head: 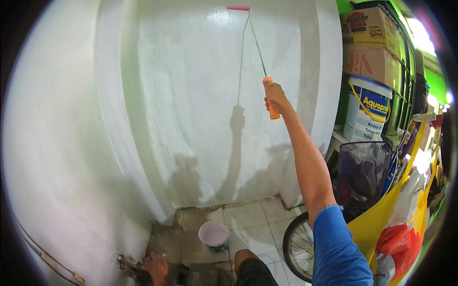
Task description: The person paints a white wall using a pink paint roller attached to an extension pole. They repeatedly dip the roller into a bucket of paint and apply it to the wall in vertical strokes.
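My right hand (274, 96) grips the orange handle (274, 113) of a paint roller, arm stretched up and forward. The roller's pink sleeve (238, 7) rests high against a white wall (200, 89), where a wet, shiny patch shows beside it. A thin bent wire frame (258, 46) joins sleeve and handle. Low on the left, my left hand (156, 267) is held with its fingers apart and nothing in it, near the foot of the left wall (57, 143). On the tiled floor ahead stands a small bucket (214, 236) of pale paint.
A bicycle wheel (300, 246) and a mesh basket (364, 171) stand close on my right, with yellow and red plastic bags (397, 239). Behind them, a large paint pail (368, 107) sits below stacked cardboard boxes (372, 46). A cable with a socket (77, 277) lies at lower left.
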`<state>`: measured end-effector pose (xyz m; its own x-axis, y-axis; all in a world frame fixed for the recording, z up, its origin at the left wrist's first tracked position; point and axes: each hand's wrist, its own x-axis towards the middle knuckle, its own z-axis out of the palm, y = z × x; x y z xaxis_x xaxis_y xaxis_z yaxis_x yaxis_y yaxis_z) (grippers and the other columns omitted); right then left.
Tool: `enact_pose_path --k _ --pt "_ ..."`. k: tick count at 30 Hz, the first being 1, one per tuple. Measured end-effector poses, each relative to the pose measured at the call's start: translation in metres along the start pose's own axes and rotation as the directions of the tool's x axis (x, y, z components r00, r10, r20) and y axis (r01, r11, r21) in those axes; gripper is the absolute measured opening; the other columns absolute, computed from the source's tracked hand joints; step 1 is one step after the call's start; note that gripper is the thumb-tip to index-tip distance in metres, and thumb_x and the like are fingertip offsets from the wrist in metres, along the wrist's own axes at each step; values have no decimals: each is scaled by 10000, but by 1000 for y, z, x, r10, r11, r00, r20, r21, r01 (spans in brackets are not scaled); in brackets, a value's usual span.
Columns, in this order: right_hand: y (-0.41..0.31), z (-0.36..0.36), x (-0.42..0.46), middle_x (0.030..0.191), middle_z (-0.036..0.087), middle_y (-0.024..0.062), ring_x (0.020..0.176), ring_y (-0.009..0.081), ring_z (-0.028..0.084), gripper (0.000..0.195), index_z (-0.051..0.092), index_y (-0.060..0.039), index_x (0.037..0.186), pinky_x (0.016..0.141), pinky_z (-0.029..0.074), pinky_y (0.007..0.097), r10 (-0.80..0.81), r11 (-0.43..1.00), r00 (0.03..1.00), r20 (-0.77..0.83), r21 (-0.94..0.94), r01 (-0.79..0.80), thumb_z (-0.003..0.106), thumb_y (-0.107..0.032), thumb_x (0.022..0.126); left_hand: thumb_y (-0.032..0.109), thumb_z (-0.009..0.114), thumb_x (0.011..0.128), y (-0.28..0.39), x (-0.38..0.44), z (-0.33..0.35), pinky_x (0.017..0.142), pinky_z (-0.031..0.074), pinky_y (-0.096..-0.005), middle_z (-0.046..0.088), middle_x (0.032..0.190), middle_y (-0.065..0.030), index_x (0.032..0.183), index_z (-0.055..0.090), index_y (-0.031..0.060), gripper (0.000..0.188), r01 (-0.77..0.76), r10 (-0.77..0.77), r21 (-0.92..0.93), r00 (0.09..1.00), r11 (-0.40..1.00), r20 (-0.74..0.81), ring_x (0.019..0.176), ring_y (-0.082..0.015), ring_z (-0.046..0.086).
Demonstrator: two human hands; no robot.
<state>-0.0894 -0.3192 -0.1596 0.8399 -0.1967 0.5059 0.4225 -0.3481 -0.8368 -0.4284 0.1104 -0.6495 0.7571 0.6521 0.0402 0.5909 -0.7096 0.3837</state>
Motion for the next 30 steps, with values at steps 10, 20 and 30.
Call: enact_pose_path --k 10,20,30 --pt "245 27 -157 608 478 77 500 184 520 631 469 -2 859 496 449 347 -23 982 999 32 -189 28 308 -609 924 609 372 895 13 -3 -18 1074 203 -539 390 1326 -334 1389 323 0 785 -24 25 -18 996 1000 86 1278 -487 299" --pt "370 25 -359 856 602 249 835 429 614 403 466 2 1065 691 472 471 304 920 944 126 -295 -257 397 -381 963 615 405 874 7 2 -11 1040 231 -573 411 1271 -368 1357 366 -13 793 -30 30 2 999 1000 25 1226 -503 353" --pt "289 39 -245 822 582 263 777 413 604 445 473 53 969 670 463 457 -67 968 997 33 -241 73 404 -387 963 631 395 867 4 2 -5 1027 250 -575 437 1253 -352 1347 384 -12 803 -10 10 13 1000 1000 6 1209 -497 372"
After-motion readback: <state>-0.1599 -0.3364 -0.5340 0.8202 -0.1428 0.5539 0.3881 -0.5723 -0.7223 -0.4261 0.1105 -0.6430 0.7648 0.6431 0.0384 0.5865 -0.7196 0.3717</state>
